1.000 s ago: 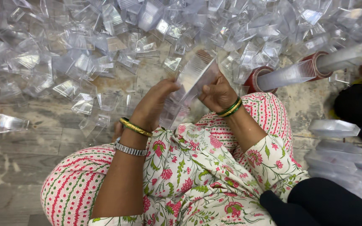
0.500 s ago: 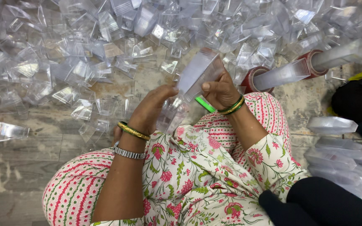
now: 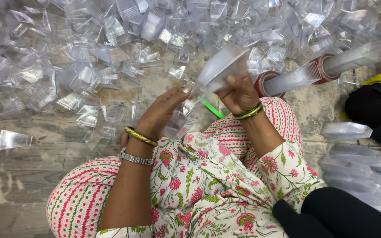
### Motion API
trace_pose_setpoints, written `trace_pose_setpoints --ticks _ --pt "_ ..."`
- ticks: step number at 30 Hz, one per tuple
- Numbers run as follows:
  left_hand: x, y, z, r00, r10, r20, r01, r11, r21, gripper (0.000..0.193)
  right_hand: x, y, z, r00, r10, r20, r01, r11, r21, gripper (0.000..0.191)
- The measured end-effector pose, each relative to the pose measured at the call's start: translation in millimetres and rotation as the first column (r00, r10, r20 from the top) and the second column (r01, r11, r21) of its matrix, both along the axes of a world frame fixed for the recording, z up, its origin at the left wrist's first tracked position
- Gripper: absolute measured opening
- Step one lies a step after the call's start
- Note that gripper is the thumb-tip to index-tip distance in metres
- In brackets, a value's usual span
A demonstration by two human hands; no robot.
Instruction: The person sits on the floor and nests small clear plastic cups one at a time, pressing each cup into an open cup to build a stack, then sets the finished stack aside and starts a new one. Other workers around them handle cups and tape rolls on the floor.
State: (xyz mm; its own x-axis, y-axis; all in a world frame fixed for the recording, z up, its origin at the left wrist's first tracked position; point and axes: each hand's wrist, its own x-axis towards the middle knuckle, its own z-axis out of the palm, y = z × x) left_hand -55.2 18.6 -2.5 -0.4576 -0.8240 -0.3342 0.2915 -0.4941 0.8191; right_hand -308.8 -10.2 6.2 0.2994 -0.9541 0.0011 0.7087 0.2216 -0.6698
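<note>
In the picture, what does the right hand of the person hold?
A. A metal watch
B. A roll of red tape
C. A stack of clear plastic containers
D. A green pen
C: the right hand is closed around a stack of clear plastic containers raised above the lap, while the left hand touches its lower end with the fingertips.

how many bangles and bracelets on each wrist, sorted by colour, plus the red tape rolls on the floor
gold bangle, left wrist: 1
silver bracelet, left wrist: 1
green bangle, right wrist: 1
gold bangle, right wrist: 1
red tape rolls: 2, each around a nested stack of clear cups
total: 6
The loose clear cups on the floor are too many to count.
</note>
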Motion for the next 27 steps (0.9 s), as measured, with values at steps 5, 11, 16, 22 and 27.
trace_pose_setpoints --ticks 5,11,16,22,27 --pt "3 0 17 0.993 -0.075 0.089 0.066 0.992 0.105 0.054 -2 5 14 0.999 -0.030 0.039 0.031 0.999 -0.029 0.071" --pt "3 1 13 0.996 0.050 -0.072 -0.061 0.986 -0.155 0.056 13 22 29 0.996 0.026 -0.082 -0.037 0.990 -0.134 0.085" --pt "6 3 11 0.989 0.067 -0.133 -0.087 0.984 -0.153 0.060 28 29 40 0.996 -0.037 -0.082 0.026 0.991 -0.129 0.092" --pt "4 -1 10 0.951 0.144 -0.273 -0.134 0.989 0.056 0.069 42 39 43 0.866 -0.261 -0.426 0.032 0.880 -0.474 0.097" --pt "5 0 9 0.913 0.174 -0.370 -0.183 0.983 0.010 0.067 47 47 58 0.756 -0.189 -0.627 -0.195 0.849 -0.491 0.093"
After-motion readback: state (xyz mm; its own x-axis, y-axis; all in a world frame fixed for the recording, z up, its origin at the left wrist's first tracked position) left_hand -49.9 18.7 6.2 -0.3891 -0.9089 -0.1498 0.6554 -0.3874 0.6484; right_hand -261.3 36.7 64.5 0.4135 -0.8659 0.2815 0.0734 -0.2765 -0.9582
